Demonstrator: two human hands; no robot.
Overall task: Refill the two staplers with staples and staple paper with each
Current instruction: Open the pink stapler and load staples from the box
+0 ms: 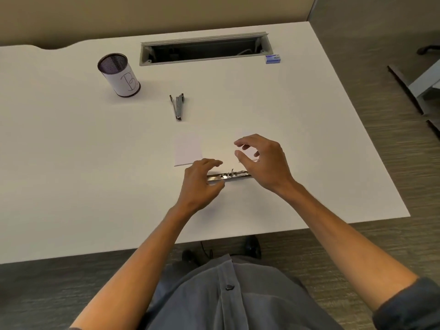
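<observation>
White desk (95, 163) fills most of our view, with beige wall behind and grey carpet at right and near. Far side: a cable slot (204, 50), a mesh pen cup (119, 76) left of it, a small blue staple box (273, 59) to its right. We note one stapler (177, 106) lying opened out at mid-desk, well apart from the hands. Nearer, a paper slip (188, 150) lies flat. Just near of it lies the second stapler (228, 175), chrome, opened, set crosswise. Left hand (202, 182) sits over its left end, fingers loosely curled; we cannot tell if it grips. Right hand (262, 158) hovers above the right end, fingers and thumb apart, holding nothing we can see.
</observation>
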